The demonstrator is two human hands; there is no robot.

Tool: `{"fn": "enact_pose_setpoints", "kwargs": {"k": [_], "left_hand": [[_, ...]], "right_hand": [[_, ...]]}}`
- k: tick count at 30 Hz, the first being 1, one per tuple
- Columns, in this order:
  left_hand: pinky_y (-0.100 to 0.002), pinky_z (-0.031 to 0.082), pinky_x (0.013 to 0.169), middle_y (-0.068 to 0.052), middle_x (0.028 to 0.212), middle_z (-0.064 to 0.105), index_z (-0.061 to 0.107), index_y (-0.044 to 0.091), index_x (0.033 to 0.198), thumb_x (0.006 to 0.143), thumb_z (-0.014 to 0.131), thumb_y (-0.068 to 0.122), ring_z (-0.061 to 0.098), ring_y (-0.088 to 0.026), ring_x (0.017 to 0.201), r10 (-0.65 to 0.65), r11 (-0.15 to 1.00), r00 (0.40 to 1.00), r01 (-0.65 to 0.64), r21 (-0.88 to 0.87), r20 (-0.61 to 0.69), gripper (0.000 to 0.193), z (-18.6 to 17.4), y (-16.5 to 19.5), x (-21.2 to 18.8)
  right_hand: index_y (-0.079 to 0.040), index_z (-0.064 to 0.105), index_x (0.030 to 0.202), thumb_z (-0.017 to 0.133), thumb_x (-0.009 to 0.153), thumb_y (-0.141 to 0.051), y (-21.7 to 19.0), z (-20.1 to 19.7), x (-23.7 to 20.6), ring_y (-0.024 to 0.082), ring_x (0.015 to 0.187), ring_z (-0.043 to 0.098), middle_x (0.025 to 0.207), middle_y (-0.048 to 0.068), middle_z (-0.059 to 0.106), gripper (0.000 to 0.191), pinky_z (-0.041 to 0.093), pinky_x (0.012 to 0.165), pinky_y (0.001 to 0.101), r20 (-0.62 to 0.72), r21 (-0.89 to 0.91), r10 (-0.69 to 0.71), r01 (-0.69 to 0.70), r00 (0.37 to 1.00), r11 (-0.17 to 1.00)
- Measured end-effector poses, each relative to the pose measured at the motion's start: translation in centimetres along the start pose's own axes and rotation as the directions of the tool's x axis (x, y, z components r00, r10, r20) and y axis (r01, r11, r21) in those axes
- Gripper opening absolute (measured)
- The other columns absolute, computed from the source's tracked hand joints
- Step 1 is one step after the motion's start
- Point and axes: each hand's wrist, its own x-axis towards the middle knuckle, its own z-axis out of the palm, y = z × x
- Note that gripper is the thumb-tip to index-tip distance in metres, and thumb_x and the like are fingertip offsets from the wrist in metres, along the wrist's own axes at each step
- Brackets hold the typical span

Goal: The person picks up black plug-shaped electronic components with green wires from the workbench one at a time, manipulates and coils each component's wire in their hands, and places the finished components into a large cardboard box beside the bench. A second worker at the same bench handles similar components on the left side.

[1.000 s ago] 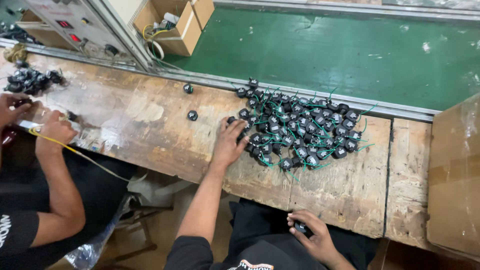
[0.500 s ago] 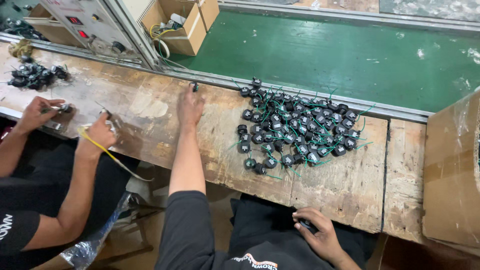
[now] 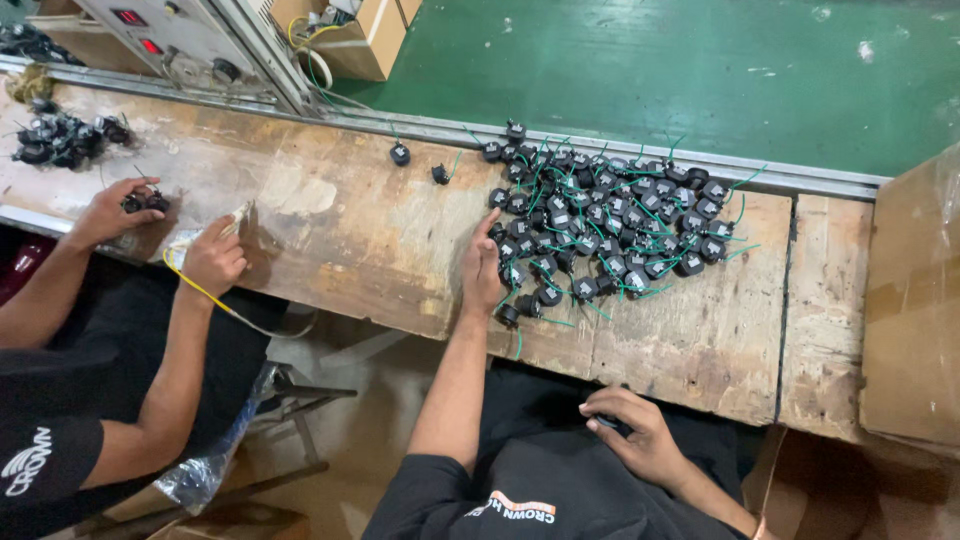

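A heap of small black round parts [image 3: 610,225] with thin green wires lies on the worn wooden bench [image 3: 330,240], near its far edge beside a metal rail [image 3: 640,150]. The left hand [image 3: 483,268] rests at the heap's near-left edge, fingers loosely spread over a few parts; whether it grips one I cannot tell. Half a second ago this hand reached further left toward two stray parts [image 3: 418,164]; now it is back at the heap. The right hand [image 3: 632,432] sits in the lap, fingers curled around something small and dark. To the left, a co-worker's hands [image 3: 165,235] work with a yellow wire [image 3: 205,295]; a cardboard box [image 3: 915,310] stands on the right.
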Motion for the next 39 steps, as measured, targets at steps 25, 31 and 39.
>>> {"fn": "enact_pose_setpoints", "kwargs": {"k": [25, 31, 39], "left_hand": [[-0.043, 0.054, 0.099, -0.012, 0.115, 0.071, 0.07, 0.003, 0.11, 0.081, 0.073, -0.005, 0.068, -0.035, 0.114, 0.234, 0.802, 0.936, -0.338, 0.493, 0.262, 0.03, -2.0, 4.2, -17.0], [-0.036, 0.056, 0.087, -0.012, 0.107, 0.07, 0.074, 0.001, 0.11, 0.087, 0.071, -0.009, 0.069, -0.027, 0.099, 0.218, 0.911, 0.968, -0.157, 0.382, -0.122, 0.026, -2.6, 3.9, -17.7], [-0.031, 0.059, 0.088, -0.011, 0.106, 0.07, 0.068, 0.002, 0.103, 0.093, 0.065, -0.006, 0.071, -0.022, 0.099, -0.019, 0.953, 0.968, 0.093, -0.287, 0.249, 0.013, 5.1, 7.7, -19.0]], "right_hand": [[-0.002, 0.072, 0.105, 0.076, 0.084, 0.0, -2.0, -2.4, -9.1, 0.023, 0.091, 0.074, 0.097, 0.01, 0.076, 0.021, 0.058, 0.08, 0.0329, -0.021, 0.081, -0.019, 0.021, 1.0, 0.997], [-0.002, 0.07, 0.115, 0.073, 0.086, 0.003, -0.5, -2.1, -8.7, 0.019, 0.098, 0.07, 0.108, 0.009, 0.07, 0.029, 0.061, 0.083, 0.0311, -0.112, 0.269, 0.204, -0.167, 0.973, 0.948], [-0.008, 0.033, 0.151, 0.068, 0.083, 0.007, 0.9, -1.0, -5.8, 0.013, 0.118, 0.052, 0.129, 0.007, 0.052, 0.078, 0.049, 0.097, 0.0276, -0.111, 0.417, 0.313, -0.242, 0.943, 0.876]]}}
